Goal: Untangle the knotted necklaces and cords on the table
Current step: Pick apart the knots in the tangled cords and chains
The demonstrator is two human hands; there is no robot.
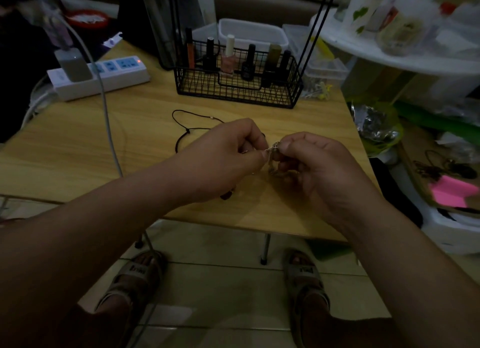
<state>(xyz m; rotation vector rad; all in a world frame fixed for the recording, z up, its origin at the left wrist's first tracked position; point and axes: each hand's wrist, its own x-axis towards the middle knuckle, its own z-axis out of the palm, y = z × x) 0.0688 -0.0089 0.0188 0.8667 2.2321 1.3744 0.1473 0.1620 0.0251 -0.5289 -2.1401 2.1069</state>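
Working at a light wooden table over a tiled floor, we hold a pale, fine knotted chain just above the tabletop. Left hand and right hand each curl their fingers and pinch one side of the tangle. A thin black cord lies looped behind them. Farther back, a black wire basket holds upright polish bottles.

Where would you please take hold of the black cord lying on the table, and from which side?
Pinch the black cord at its small knot, coming down from above on its left side. It lies flat on the table, so only a fingertip pinch would likely lift it; the knot gives bulk, and its right stretch runs behind the left hand.
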